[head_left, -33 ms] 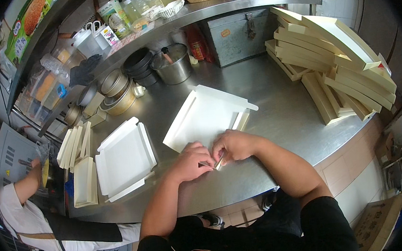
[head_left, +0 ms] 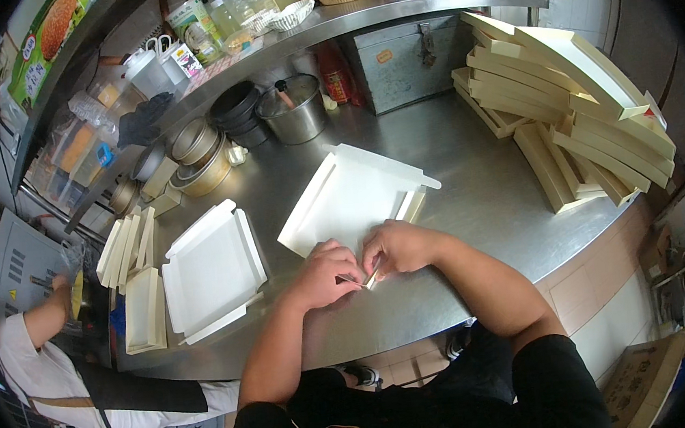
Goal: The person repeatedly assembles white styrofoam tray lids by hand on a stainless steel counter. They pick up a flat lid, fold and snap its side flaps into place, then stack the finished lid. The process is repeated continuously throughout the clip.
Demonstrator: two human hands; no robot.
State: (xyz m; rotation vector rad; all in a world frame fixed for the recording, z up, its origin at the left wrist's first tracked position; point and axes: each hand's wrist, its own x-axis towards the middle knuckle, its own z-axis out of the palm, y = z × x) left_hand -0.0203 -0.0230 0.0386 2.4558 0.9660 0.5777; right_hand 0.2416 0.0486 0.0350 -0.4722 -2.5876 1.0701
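In front of me on the steel table lies a partly folded cardboard box (head_left: 349,193), white inside and pale yellow outside. Its near corner is between my hands. My left hand (head_left: 327,274) pinches the edge flap on the left of that corner. On the other side of the corner, my right hand (head_left: 399,250) grips the flap with bent fingers. The flaps meet at a narrow point just below my fingertips, partly hidden by them. A second white cardboard tray (head_left: 213,270), with its sides partly raised, rests to the left of my left forearm.
Folded cardboard boxes (head_left: 544,98) are piled at the right, several more (head_left: 143,313) at the left. Behind stand a metal pot (head_left: 293,116), round tins (head_left: 199,157) and a grey metal case (head_left: 411,65) under a loaded shelf (head_left: 390,10). Another person (head_left: 54,361) is at the far left.
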